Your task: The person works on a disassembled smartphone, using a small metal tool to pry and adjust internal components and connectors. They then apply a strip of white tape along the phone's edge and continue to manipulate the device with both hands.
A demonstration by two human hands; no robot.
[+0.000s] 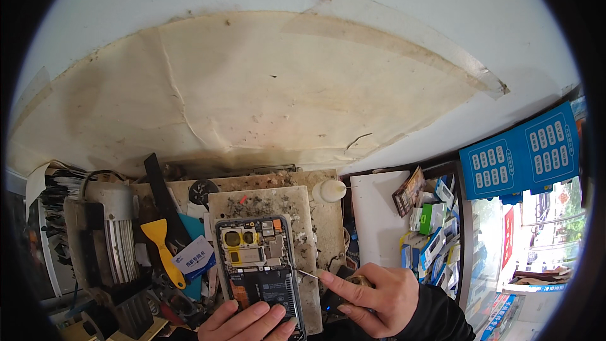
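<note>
An opened smartphone (257,281) lies on a stained pale work block (293,202), its camera lenses, circuit board and dark battery exposed. My left hand (251,321) grips its lower part, fingers curved over it. At the phone's right side, my right hand (375,300) holds a thin metal tool (306,275), whose tip is by the phone's frame. A dark object with a small blue light (333,305) is partly hidden under my right fingers; I cannot make out what it is.
A yellow scraper (165,252), white-blue card (193,256) and sleeved device (110,233) crowd the left. A white bottle (329,191) stands behind; a white board (374,215), small boxes (434,221) and blue sign (517,151) are rightward. A papered wall (252,88) rises behind.
</note>
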